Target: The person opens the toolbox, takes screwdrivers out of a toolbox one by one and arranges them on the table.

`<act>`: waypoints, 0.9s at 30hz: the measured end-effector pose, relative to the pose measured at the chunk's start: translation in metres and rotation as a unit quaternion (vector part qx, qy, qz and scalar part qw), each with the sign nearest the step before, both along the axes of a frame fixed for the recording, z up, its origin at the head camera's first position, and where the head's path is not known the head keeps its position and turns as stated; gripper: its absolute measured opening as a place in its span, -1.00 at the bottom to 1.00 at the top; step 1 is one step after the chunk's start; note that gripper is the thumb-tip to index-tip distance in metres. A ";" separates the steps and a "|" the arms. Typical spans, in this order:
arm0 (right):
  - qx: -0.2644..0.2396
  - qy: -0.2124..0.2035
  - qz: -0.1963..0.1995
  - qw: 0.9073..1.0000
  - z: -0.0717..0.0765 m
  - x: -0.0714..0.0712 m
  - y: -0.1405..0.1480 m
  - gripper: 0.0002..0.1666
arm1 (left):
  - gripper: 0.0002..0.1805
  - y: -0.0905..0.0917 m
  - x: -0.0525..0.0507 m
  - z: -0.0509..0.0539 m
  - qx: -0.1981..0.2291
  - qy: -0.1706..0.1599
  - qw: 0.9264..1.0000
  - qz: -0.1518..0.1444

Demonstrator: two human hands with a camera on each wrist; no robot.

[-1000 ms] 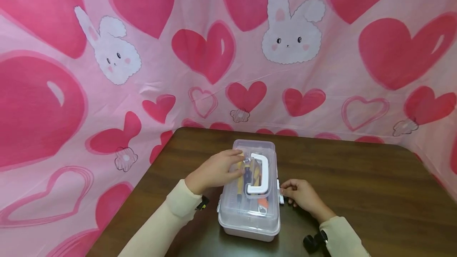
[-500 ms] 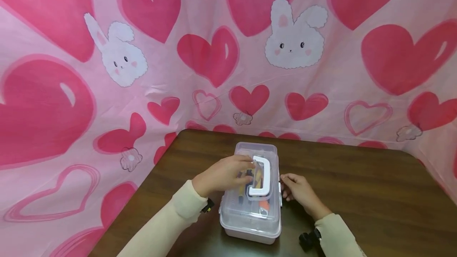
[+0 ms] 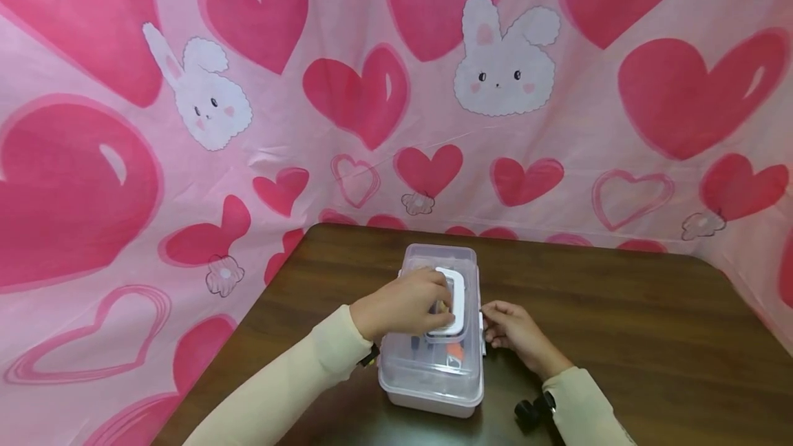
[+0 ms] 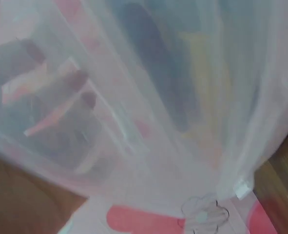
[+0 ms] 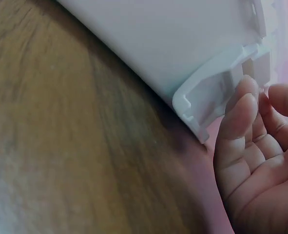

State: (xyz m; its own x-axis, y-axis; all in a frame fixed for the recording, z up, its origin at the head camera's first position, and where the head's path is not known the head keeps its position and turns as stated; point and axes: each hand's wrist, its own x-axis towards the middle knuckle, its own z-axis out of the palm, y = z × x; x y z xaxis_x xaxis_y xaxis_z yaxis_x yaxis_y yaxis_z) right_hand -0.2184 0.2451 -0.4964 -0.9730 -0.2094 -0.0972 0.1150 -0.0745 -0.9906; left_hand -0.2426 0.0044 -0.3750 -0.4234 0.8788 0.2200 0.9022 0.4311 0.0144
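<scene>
While at the latch, right hand loose; left hand at handle, grip unclear

Pink heart-print cloth behind brown table

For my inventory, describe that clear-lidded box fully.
The box looks plastic: translucent lid, pale base, white handle, white latch. It sits on the brown table, lid on, long sides running away from the person. An orange item shows inside. The left hand is at the handle, the right hand at the latch; contact unclear.
</scene>
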 end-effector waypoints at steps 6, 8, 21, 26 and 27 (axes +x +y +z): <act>0.000 -0.001 -0.005 1.000 -0.004 -0.002 0.002 -0.80 | -0.66 0.019 0.004 0.005 -0.045 0.035 0.993 0.103; 0.002 -0.004 -0.004 1.000 -0.005 -0.002 0.001 -0.80 | -0.62 0.022 0.005 0.007 -0.059 0.018 0.989 0.132; -0.030 -0.013 0.084 0.996 -0.008 0.000 0.011 -0.80 | -0.62 0.044 -0.009 0.036 -0.067 -0.240 0.944 0.218; -0.022 0.012 0.096 0.995 -0.013 -0.001 0.010 -0.82 | -0.50 0.044 -0.009 0.038 0.001 -0.391 0.890 0.233; -0.018 0.017 0.097 0.995 -0.014 -0.001 0.010 -0.80 | -0.50 0.043 -0.008 0.037 0.017 -0.434 0.870 0.235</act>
